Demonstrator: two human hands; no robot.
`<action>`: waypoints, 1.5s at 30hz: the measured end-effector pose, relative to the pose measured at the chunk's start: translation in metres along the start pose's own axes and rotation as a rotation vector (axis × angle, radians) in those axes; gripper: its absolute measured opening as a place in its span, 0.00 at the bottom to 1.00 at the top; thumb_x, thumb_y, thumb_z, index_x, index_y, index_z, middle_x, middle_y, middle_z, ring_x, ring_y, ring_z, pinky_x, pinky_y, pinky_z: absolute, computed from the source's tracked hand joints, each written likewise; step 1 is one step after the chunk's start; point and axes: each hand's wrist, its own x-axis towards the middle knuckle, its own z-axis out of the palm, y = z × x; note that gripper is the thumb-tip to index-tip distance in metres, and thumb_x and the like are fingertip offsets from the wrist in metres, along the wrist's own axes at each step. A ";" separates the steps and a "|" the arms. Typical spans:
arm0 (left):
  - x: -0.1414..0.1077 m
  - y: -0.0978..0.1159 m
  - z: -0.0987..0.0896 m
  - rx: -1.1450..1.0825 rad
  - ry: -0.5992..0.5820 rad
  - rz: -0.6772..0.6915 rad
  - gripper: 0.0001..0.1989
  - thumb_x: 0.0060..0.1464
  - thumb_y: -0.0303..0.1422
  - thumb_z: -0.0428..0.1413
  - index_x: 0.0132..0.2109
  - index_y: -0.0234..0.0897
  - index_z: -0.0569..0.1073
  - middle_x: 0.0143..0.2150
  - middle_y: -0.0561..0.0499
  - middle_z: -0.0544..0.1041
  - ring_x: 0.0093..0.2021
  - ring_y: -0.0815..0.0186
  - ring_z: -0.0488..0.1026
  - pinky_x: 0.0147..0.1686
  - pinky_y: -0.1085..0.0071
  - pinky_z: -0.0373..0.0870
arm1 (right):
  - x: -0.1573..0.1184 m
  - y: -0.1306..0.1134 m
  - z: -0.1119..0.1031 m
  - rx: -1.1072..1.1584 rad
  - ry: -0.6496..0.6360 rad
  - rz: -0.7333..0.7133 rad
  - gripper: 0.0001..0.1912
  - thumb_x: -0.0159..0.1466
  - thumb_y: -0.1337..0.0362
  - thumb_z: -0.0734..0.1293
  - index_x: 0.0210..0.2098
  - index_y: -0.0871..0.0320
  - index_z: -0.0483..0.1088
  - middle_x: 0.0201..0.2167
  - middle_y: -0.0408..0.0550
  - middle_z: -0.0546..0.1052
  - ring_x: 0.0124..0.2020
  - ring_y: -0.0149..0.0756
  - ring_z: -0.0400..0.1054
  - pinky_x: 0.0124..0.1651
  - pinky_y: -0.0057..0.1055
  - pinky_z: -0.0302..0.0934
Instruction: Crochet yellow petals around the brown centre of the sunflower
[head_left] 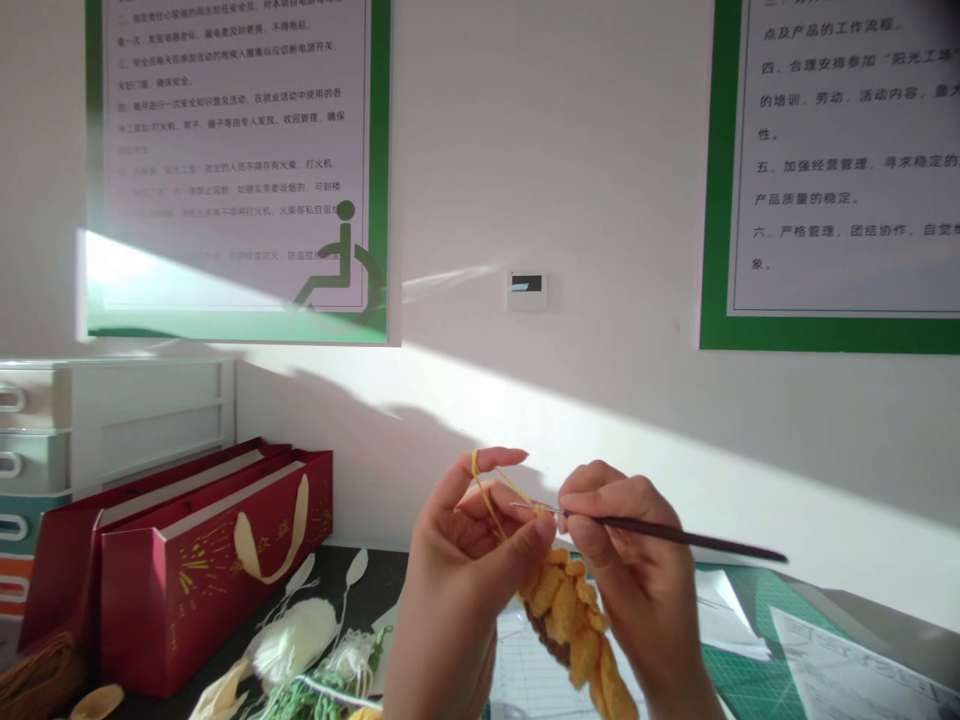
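My left hand (465,560) pinches the top edge of a yellow crocheted piece (574,620) between thumb and fingers. A strand of yellow yarn (487,508) loops round its raised index finger and runs down to the work. In my right hand (630,560) is a crochet hook (697,540) with a dark handle, held like a pen and pointing left. Its thin metal tip meets the yarn just above my left thumb. The crocheted piece hangs below both hands, with leaf-like yellow lobes and a brown patch, partly covered by my fingers.
Red gift bags (217,570) stand at left beside a drawer unit (150,420). White yarn (296,640) and green yarn (300,695) lie on the dark table in front of them. Papers (862,660) rest on a green cutting mat (757,685) at right. A wall stands behind.
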 end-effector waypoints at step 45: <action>0.002 0.007 -0.008 0.016 -0.131 -0.114 0.14 0.44 0.25 0.75 0.41 0.34 0.85 0.29 0.51 0.81 0.28 0.72 0.74 0.30 0.77 0.71 | -0.001 0.002 -0.007 0.241 0.112 0.203 0.06 0.73 0.57 0.64 0.40 0.51 0.70 0.31 0.44 0.80 0.34 0.35 0.72 0.41 0.33 0.67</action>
